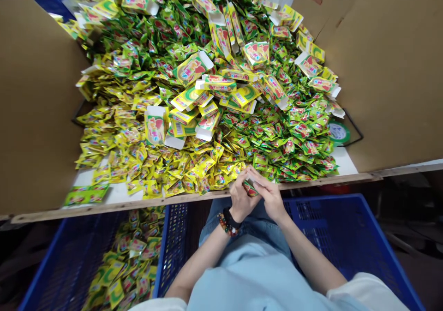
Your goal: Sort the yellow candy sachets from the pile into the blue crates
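Left hand and right hand pinched a small packet between pressed-together fingers beside a heap of sachets.

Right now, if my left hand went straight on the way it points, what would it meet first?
Probably the yellow sachets heaped just past your left hand, though depth is hard to judge.

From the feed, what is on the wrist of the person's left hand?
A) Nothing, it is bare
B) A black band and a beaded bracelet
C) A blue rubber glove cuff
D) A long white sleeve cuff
B: the left hand, at a small printed packet with the right hand, wears a black band and a multicoloured beaded bracelet on its wrist.
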Motion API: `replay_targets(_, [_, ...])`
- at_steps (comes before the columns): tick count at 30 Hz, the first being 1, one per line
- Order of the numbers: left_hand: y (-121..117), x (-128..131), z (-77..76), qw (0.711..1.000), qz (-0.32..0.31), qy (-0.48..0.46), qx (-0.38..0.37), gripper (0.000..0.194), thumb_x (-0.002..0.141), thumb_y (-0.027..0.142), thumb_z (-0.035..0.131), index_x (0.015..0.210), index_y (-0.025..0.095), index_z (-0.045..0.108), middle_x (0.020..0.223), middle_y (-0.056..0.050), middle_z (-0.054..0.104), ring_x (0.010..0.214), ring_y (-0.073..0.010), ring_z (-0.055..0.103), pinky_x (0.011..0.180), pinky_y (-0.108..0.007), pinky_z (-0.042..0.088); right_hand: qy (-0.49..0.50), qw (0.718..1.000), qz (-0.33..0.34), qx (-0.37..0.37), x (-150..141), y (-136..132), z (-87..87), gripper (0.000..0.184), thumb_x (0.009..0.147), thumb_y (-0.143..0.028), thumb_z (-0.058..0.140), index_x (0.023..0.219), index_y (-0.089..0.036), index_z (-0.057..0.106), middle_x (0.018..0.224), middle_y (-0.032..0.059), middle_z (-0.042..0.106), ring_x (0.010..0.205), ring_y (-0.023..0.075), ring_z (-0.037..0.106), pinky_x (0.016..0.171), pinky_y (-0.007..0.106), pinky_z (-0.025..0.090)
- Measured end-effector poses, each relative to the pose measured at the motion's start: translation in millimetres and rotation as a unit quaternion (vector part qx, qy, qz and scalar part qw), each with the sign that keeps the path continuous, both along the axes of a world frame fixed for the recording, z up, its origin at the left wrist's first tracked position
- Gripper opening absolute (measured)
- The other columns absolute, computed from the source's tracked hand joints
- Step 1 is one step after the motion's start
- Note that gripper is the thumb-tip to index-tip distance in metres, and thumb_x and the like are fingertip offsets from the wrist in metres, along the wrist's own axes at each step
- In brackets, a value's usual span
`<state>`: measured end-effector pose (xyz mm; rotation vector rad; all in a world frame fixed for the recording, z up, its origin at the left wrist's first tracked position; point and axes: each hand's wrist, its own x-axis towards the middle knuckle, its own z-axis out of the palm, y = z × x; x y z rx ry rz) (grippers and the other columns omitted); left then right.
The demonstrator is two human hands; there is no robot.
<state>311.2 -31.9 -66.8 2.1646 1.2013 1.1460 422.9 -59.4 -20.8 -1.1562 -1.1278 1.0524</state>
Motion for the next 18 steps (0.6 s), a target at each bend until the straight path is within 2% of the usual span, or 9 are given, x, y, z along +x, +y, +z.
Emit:
replay_targets(1, [-0.1, 0.2, 1.8, 1.000, 0.002, -0.011, 0.004, 0.049, 0.091, 0.044, 0.050, 0.131, 0.018, 0.039, 0.126, -0.019, 0.059, 0.121, -0.0281, 0.059, 0.097, -0.045, 0.052, -0.041, 0.999, -0.003, 0.025, -1.0, -1.6, 0.5, 0.036, 0.087, -0.033, 0.060, 0.122, -0.029, 0.069, 0.132, 0.0042, 0.064, 0.131, 0.0283, 0.053, 0.113, 0.049, 0.040])
replay_targets(3, [0.2, 1.2, 5.1, 1.000, 0.003, -0.024, 0.013, 0.048, 0.092, 0.036, 0.049, 0.135, 0.019, 0.036, 0.123, -0.016, 0.061, 0.117, -0.0252, 0.062, 0.096, -0.043, 0.054, -0.104, 0.992, -0.027, 0.059, -3.0, -3.5, 1.3, 0.034, 0.086, -0.032, 0.064, 0.119, -0.029, 0.070, 0.127, 0.0053, 0.067, 0.125, 0.0290, 0.059, 0.109, 0.048, 0.045])
replay_targets(5, [0.7, 2.7, 6.7, 0.999, 0.010, -0.026, 0.031, 0.045, 0.092, 0.032, 0.048, 0.134, 0.018, 0.038, 0.119, -0.015, 0.063, 0.109, -0.0234, 0.065, 0.090, -0.040, 0.056, -0.132, 0.987, -0.066, 0.061, -4.1, -2.7, 1.3, 0.031, 0.087, -0.031, 0.064, 0.117, -0.027, 0.071, 0.119, 0.0061, 0.071, 0.111, 0.0286, 0.068, 0.100, 0.046, 0.053])
replay_targets(7, [1.2, 3.4, 6.5, 0.998, 0.024, -0.031, 0.051, 0.045, 0.092, 0.033, 0.048, 0.132, 0.015, 0.040, 0.113, -0.015, 0.065, 0.100, -0.0228, 0.067, 0.083, -0.037, 0.057, -0.139, 0.986, -0.079, 0.048, -3.7, 0.0, 1.3, 0.030, 0.089, -0.030, 0.061, 0.117, -0.026, 0.071, 0.116, 0.0060, 0.072, 0.104, 0.0271, 0.071, 0.094, 0.043, 0.057])
replay_targets(10, [2.0, 1.9, 5.1, 0.997, 0.038, -0.037, 0.051, 0.046, 0.091, 0.034, 0.049, 0.132, 0.014, 0.042, 0.108, -0.014, 0.066, 0.093, -0.0226, 0.068, 0.079, -0.036, 0.057, -0.159, 0.983, -0.054, 0.067, -1.3, 3.9, 1.3, 0.030, 0.092, -0.027, 0.056, 0.118, -0.026, 0.071, 0.116, 0.0053, 0.072, 0.105, 0.0251, 0.071, 0.092, 0.039, 0.058])
replay_targets(14, [4.0, 0.7, 3.0, 0.997, 0.032, -0.062, 0.029, 0.049, 0.089, 0.035, 0.055, 0.131, 0.014, 0.045, 0.111, -0.015, 0.064, 0.099, -0.0256, 0.066, 0.084, -0.039, 0.056, -0.226, 0.960, -0.007, 0.167, -0.6, 3.6, -1.9, 0.042, 0.091, -0.023, 0.058, 0.133, -0.026, 0.060, 0.125, 0.0066, 0.067, 0.112, 0.0243, 0.068, 0.095, 0.038, 0.057])
replay_targets(16, [4.0, 3.5, 3.5, 0.996, 0.020, -0.073, 0.041, 0.045, 0.092, 0.036, 0.049, 0.131, 0.014, 0.045, 0.114, -0.017, 0.063, 0.107, -0.0275, 0.064, 0.089, -0.041, 0.054, -0.247, 0.948, -0.001, 0.200, -0.8, 1.4, -3.9, 0.047, 0.092, -0.021, 0.056, 0.138, -0.026, 0.055, 0.128, 0.0071, 0.066, 0.114, 0.0234, 0.067, 0.094, 0.037, 0.057])
replay_targets(18, [1.4, 3.6, 8.0, 0.995, 0.010, -0.077, 0.056, 0.043, 0.095, 0.034, 0.042, 0.133, 0.014, 0.043, 0.117, -0.018, 0.061, 0.112, -0.0272, 0.062, 0.091, -0.042, 0.053, -0.244, 0.945, 0.022, 0.218, 1.3, -0.3, -3.8, 0.043, 0.094, -0.021, 0.052, 0.136, -0.026, 0.057, 0.124, 0.0066, 0.069, 0.111, 0.0221, 0.068, 0.091, 0.035, 0.058])
